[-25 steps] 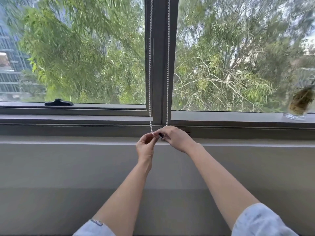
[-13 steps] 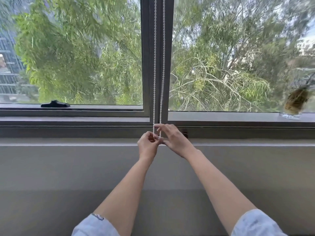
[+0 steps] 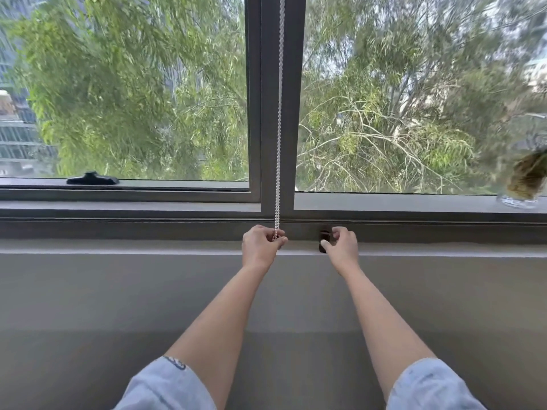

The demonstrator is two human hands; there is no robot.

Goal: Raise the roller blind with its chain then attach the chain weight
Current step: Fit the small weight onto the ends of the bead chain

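My left hand (image 3: 260, 247) pinches the white beaded chain (image 3: 278, 119), pulled straight. My right hand (image 3: 340, 247) grips the small dark chain weight (image 3: 324, 239) at the sill.

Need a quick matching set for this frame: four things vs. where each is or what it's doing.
Things:
1. left hand
2. right hand
3. window latch
4. glass vase

States:
A. on the sill at far right
B. pinching the bottom of the bead chain
C. reaching to a small dark piece on the frame
D. lying on the left pane's lower frame

Pairs: 1-B, 2-C, 3-D, 4-A
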